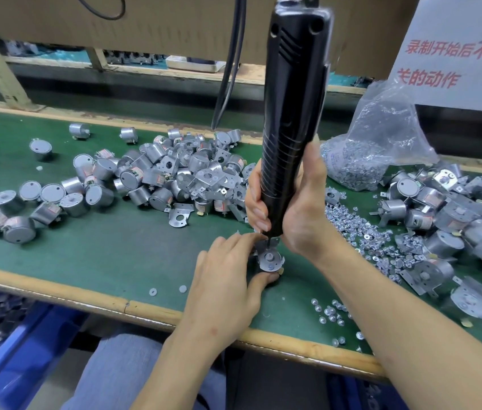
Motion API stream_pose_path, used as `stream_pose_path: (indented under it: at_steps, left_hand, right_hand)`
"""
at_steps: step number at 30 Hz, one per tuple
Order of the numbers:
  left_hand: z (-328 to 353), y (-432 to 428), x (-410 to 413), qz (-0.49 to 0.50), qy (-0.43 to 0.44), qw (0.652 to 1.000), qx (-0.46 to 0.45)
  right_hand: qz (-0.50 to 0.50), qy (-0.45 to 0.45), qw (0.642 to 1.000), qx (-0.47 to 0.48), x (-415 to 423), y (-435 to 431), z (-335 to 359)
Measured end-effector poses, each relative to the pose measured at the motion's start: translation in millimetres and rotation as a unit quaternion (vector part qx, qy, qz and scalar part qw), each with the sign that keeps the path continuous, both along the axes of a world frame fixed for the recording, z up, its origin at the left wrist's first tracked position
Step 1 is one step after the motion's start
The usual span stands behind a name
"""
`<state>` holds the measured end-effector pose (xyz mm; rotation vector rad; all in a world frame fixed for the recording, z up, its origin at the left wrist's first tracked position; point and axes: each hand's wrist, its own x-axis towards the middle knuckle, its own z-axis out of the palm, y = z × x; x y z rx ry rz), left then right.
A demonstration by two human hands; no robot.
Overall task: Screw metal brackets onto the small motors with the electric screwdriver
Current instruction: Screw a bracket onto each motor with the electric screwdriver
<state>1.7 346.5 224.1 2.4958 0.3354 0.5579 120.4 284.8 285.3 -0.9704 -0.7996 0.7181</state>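
A lap in jeans [121,377] and a blue bin [17,359] of metal parts sit nearest, below the wooden edge of the green counter [100,250]. Just past that edge the left hand [225,282] pinches a small motor [270,258]. Its thumb presses the near side and its curled fingers [248,237] touch the far side, so they are only as far apart as the motor is wide. A metal bracket [262,247] lies flat on top of the motor. The right hand [297,211], just beyond, is wrapped tight round the lower body of the black electric screwdriver [293,113]. The screwdriver stands nearly upright, its tip down on the far edge of the bracket. Loose screws [364,232] are scattered right of the right hand's fingers. A heap of motors and brackets [174,179] lies to their left and another heap [456,214] far to their right. Behind them slumps a clear bag of screws [382,143], with a white sign [456,54] beyond it.
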Motion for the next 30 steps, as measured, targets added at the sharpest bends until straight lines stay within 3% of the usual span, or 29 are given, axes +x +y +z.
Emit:
stream_pose_path:
  at_steps: [15, 22, 27, 30]
  left_hand:
    - [0.4, 0.0, -0.4, -0.001, 0.002, 1.000, -0.008]
    - [1.7, -1.3, -1.4, -0.009, 0.012, 1.000, -0.011]
    - [-3.8, 0.2, -0.1, -0.003, -0.032, 0.999, 0.014]
    - [2.6, -6.5, -2.4, 0.022, -0.147, 0.989, -0.004]
  right_hand:
    - [-0.102, -0.015, 0.994, -0.026, -0.9, 3.4, -6.8]
    - [-0.015, -0.024, 0.998, 0.061, 10.7, -10.8, 2.4]
    - [-0.147, -0.069, 0.986, 0.026, 22.7, -17.8, 9.4]
    - [-0.233, -0.090, 0.968, -0.005, 28.3, -20.2, 9.4]
